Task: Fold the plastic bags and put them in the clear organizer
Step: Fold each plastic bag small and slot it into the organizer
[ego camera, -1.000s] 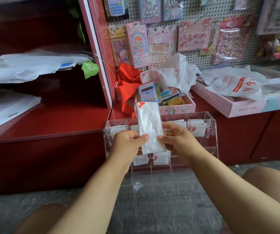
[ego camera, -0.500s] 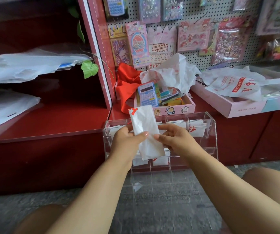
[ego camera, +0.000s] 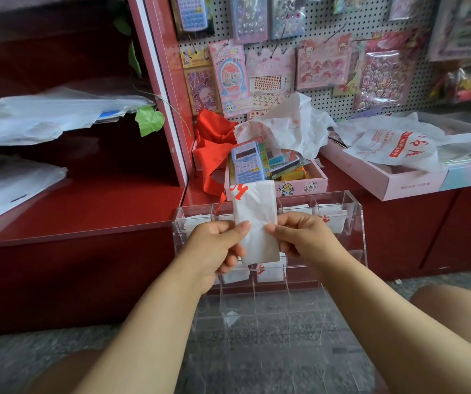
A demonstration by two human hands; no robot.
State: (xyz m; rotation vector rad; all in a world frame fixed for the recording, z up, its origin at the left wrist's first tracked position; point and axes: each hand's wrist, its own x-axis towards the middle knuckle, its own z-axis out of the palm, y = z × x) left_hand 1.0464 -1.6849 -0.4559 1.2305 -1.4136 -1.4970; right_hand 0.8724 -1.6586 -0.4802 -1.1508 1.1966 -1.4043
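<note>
I see the folded plastic bag (ego camera: pixel 257 220), a white strip with red print on top, upright before the clear organizer (ego camera: pixel 353 223). My left hand (ego camera: pixel 214 248) and right hand (ego camera: pixel 302 237) each pinch its edges between thumb and curled fingers.

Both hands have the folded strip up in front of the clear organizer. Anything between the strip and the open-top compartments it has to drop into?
Nothing visible. The left hand and right hand pinch the folded bag in front of the clear organizer. No lid shows; some compartments already hold folded bags.
</note>
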